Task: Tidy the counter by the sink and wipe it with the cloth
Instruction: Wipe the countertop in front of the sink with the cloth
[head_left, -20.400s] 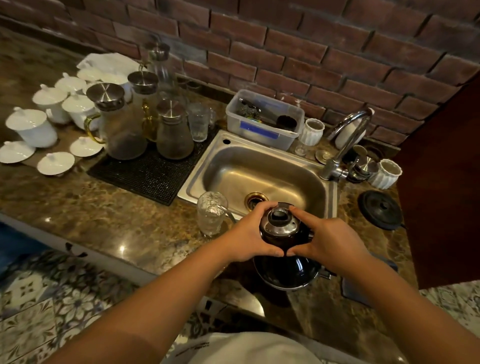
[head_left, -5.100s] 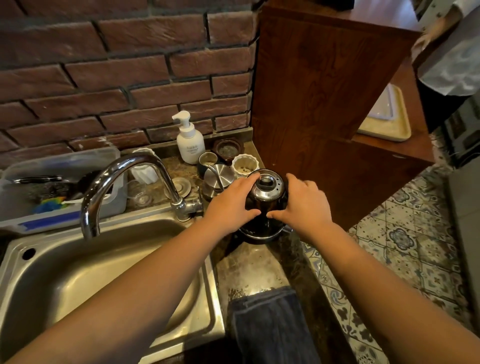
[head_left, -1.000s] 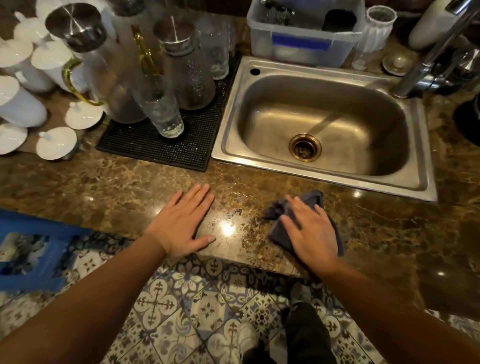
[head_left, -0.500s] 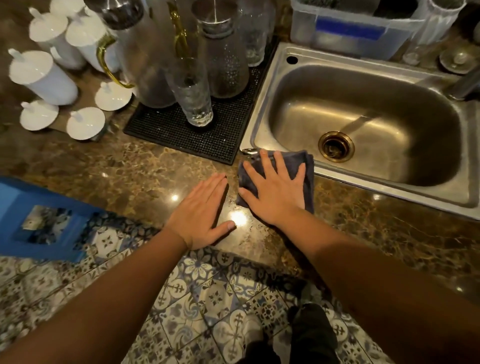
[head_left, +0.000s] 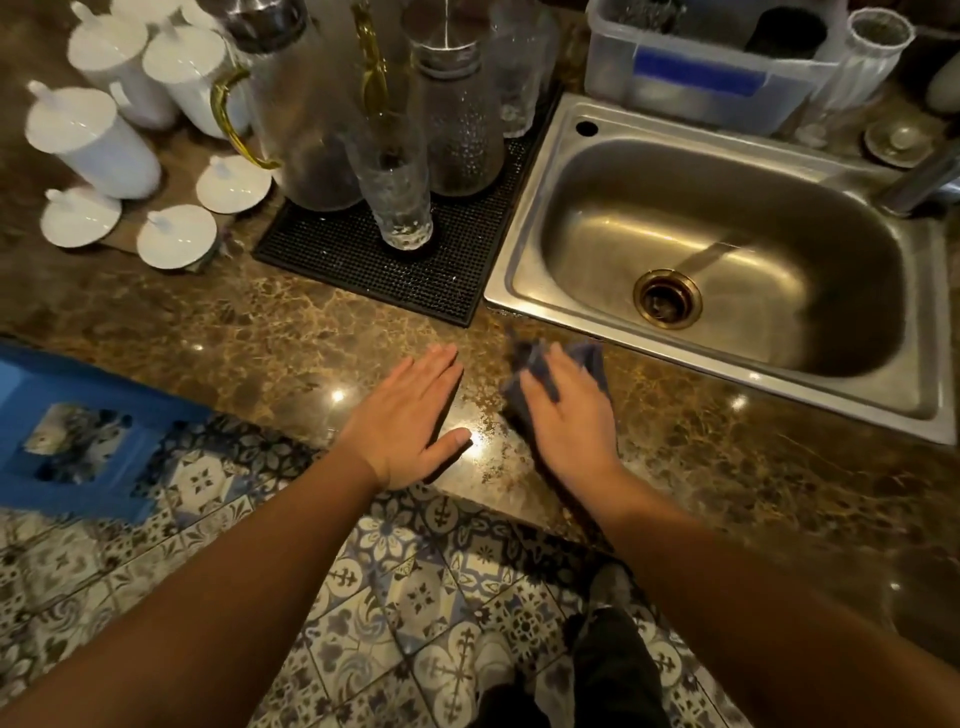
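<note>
Hands lie on the near edge of the marble table (head_left: 218, 343): the left hand (head_left: 408, 421) flat and open, palm down, the right hand (head_left: 571, 415) just beside it, fingers spread and pressing the dark blue cloth (head_left: 540, 364), which is blurred. Beyond them, a black mat (head_left: 415, 270) carries a glass tumbler (head_left: 397, 182) and glass jugs (head_left: 311, 119); white lidded cups (head_left: 93, 140) stand to its left. The steel sink (head_left: 727, 244) sits right of the mat, basin bare. Behind it, a clear plastic tub (head_left: 711, 67) bears a blue label; no writing is legible there.
</note>
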